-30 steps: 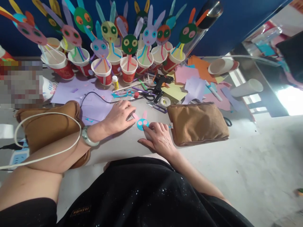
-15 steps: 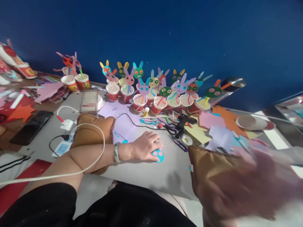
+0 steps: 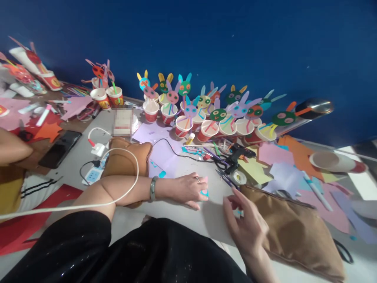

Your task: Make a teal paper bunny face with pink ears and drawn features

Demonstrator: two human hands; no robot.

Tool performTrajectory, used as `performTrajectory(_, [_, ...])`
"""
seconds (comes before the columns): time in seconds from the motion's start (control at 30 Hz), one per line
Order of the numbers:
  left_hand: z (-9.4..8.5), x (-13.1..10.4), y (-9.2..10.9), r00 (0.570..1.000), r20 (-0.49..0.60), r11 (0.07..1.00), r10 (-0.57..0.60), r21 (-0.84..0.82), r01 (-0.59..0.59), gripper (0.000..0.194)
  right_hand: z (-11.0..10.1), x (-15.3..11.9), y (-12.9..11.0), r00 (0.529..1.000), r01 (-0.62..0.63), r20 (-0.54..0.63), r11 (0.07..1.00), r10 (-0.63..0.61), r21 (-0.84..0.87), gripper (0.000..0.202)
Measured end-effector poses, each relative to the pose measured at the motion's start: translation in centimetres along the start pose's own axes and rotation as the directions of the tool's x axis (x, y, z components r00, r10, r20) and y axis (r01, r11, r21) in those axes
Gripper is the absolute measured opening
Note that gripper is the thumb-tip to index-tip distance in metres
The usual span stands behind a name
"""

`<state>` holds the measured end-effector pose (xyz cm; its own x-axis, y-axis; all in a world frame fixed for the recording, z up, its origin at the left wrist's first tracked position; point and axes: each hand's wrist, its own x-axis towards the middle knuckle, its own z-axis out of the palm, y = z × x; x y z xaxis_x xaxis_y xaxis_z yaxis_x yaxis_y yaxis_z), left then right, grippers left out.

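Note:
My left hand (image 3: 191,190) lies low over the table, its fingers closed over a small blue paper disc (image 3: 205,193) with pink spots. The hand covers most of the disc, and a bit of pink shows at the fingertips. To the right, my right hand (image 3: 246,222) hovers with curled fingers, thumb and forefinger apart, and nothing visible between them. It is close to the front corner of a brown pouch (image 3: 294,232). Scissors (image 3: 225,179) and a roll of clear tape (image 3: 239,177) lie just beyond the hands.
Paper cups (image 3: 207,131) with rabbit-faced paper figures line the back by the blue wall. A black glue gun (image 3: 235,155), a glue stick (image 3: 190,138) and coloured paper scraps (image 3: 279,177) lie around. A white cable (image 3: 137,173) crosses above my left forearm. Another person's arm (image 3: 13,147) is at far left.
My right hand has come in from the far right toward the middle, near the pouch corner. My left hand's fingers now cover more of the disc. The view has shifted slightly left.

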<state>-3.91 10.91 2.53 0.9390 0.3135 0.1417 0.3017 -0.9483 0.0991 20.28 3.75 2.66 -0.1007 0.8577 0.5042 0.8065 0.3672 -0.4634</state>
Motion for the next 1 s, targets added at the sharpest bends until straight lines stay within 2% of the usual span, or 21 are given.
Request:
performTrajectory(0.07, [0.2,0.2,-0.2,0.998,0.007,0.996,-0.064,-0.056,0.064,0.035,0.7,-0.6,0.2,1.0,-0.027,-0.005,0.999,0.027,-0.028,0.017])
performTrajectory(0.13, [0.5,0.5,-0.5,0.983,-0.024,0.976,-0.181,-0.127,0.176,0.034,2.0,-1.0,0.7,0.994,-0.068,0.077,0.996,0.072,-0.051,0.023])
performTrajectory(0.2, [0.7,0.7,-1.0,0.94,-0.071,0.927,-0.333,-0.208,0.313,0.027,3.4,-1.2,0.9,0.979,-0.082,0.18,0.992,0.098,-0.092,0.038])
performTrajectory(0.27, [0.8,0.8,-1.4,0.888,-0.096,0.874,-0.451,-0.249,0.417,0.026,4.5,-1.1,1.0,0.969,-0.062,0.228,0.986,0.096,-0.153,0.053])
performTrajectory(0.37, [0.9,0.7,-1.8,0.853,-0.076,0.834,-0.517,-0.272,0.481,0.029,5.1,-0.9,0.8,0.959,-0.027,0.267,0.972,0.091,-0.234,0.058])
performTrajectory(0.63, [1.2,0.7,-1.8,0.844,-0.054,0.793,-0.534,-0.378,0.478,0.033,5.0,-0.7,0.3,0.935,-0.02,0.343,0.977,0.093,-0.211,0.048])
performTrajectory(0.9, [1.5,0.5,-2.6,0.798,-0.117,0.719,-0.591,-0.524,0.456,0.031,4.8,-0.3,-1.1,0.904,-0.149,0.392,0.986,0.169,-0.079,0.022])
performTrajectory(1.0, [1.7,0.5,-3.0,0.786,-0.165,0.701,-0.596,-0.583,0.41,0.028,4.7,-0.1,-1.4,0.902,-0.179,0.385,0.981,0.195,-0.079,0.023])
